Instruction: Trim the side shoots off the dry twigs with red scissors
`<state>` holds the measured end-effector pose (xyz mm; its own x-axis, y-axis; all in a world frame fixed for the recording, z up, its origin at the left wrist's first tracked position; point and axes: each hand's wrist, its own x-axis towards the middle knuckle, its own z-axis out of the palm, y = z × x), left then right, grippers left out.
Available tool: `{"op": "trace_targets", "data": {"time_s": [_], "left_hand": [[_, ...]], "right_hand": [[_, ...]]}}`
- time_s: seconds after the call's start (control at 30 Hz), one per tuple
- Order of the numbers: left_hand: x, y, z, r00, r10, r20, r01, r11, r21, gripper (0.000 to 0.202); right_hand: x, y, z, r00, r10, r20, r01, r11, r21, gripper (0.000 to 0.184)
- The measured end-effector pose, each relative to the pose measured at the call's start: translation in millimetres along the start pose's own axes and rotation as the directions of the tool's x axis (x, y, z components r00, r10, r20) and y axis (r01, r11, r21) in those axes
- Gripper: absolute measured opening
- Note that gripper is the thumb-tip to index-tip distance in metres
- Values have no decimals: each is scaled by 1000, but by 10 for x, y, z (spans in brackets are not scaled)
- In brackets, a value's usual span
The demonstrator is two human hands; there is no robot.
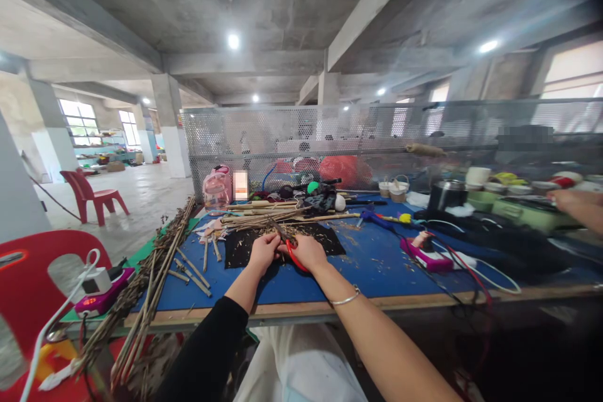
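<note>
My right hand (308, 253) grips a pair of scissors (295, 259) by the red handles, with the blades pointing away from me. Close beside it, my left hand (264, 250) is closed in a pinch near the blades; what it holds is too small and hidden to make out. Both hands are over a black cloth (332, 240) strewn with small pale chips, on the blue tabletop (372, 276). Just beyond lies a pile of thin dry sticks (245, 221). Short cut stick pieces (194, 276) lie to the left of the cloth.
Long dried stems (160, 270) overhang the table's left edge. A purple power strip (426, 256) with cables sits on the right, near a dark thermos (446, 196). A pink bottle (217, 193) stands before the mesh divider (268, 138). Another person's hand (579, 204) shows far right.
</note>
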<state>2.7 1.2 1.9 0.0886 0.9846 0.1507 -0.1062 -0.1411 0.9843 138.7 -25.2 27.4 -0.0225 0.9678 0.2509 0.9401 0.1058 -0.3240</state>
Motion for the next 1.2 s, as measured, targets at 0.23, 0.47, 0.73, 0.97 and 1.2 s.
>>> {"op": "trace_targets", "data": {"time_s": [0.23, 0.47, 0.73, 0.97, 1.2], "left_hand": [[-8, 32, 5, 993, -15, -115, 12, 999, -31, 29], [-10, 30, 9, 993, -1, -117, -1, 1000, -14, 31], [14, -20, 17, 999, -20, -25, 20, 1000, -17, 27], [-22, 28, 28, 999, -37, -25, 36, 999, -20, 27], [-22, 18, 24, 997, -25, -68, 25, 1000, -1, 31]], "right_hand": [[5, 17, 37, 1000, -18, -23, 17, 999, -30, 52], [3, 21, 64, 999, -34, -39, 35, 999, 19, 50], [15, 33, 93, 994, -44, -104, 48, 998, 30, 51], [13, 25, 89, 996, -36, -86, 38, 999, 26, 51], [2, -5, 45, 998, -2, -59, 2, 1000, 2, 52]]}}
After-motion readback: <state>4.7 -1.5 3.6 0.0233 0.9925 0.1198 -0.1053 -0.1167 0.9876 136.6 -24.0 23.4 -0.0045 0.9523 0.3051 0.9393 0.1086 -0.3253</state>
